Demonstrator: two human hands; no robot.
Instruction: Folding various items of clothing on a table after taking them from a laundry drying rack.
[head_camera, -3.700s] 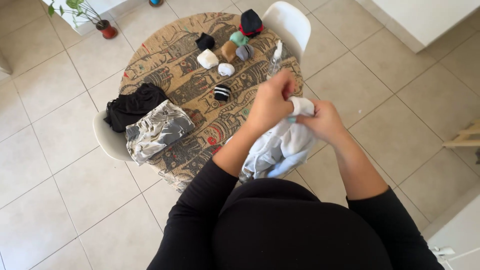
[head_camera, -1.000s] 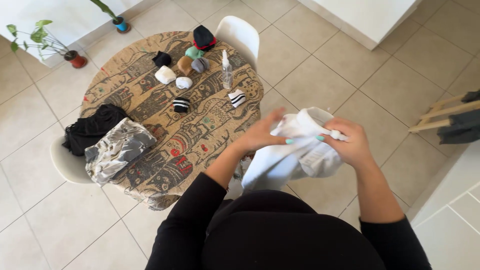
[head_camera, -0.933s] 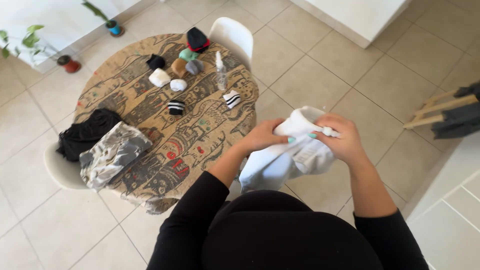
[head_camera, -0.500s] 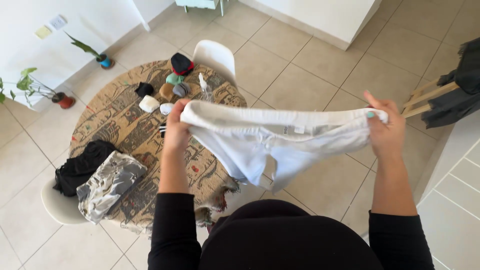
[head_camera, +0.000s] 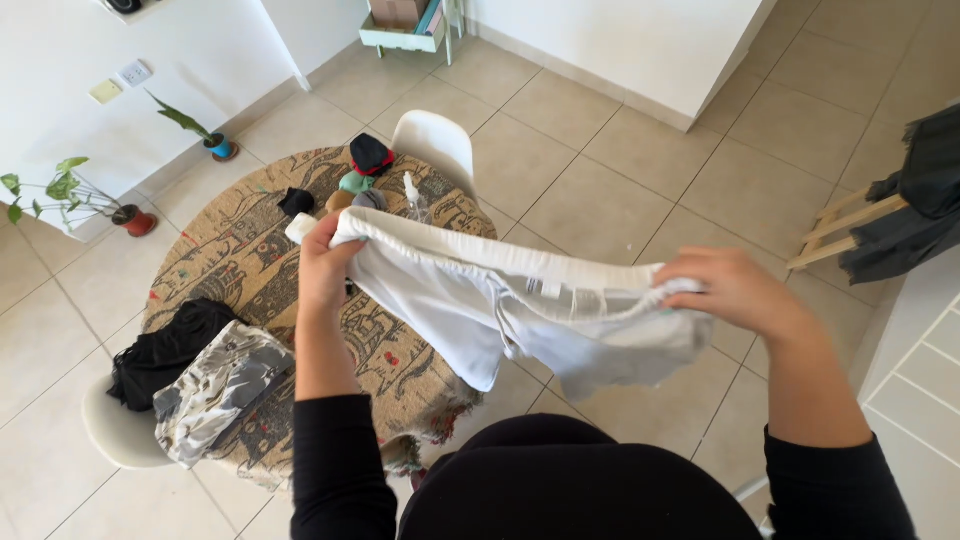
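White garment (head_camera: 520, 310) held in the air above the bench (head_camera: 230, 270) edge, waistband stretched between both hands, long axis running left to right. Left hand (head_camera: 322, 268) fingers clamp one waistband end; right hand (head_camera: 735, 292) fingers grip the other. Each hand is equally engaged. No containers in view; balled socks (head_camera: 352, 183) lie on the bench.

White garment (head_camera: 520, 310) is stretched between left hand (head_camera: 322, 268) and right hand (head_camera: 735, 290), blocking the way across to the tabletop (head_camera: 230, 270). Far edge is crowded: rolled socks (head_camera: 345, 185) and a spray bottle (head_camera: 414, 198) bunched together. Near-left edge is taken by a black garment (head_camera: 160, 345) and a grey patterned garment (head_camera: 215, 390). Mid tabletop between those clusters is bare. White chair (head_camera: 432, 145) stands behind it. Tiled floor (head_camera: 640, 170) to the right is open up to the wooden rack (head_camera: 850, 225).
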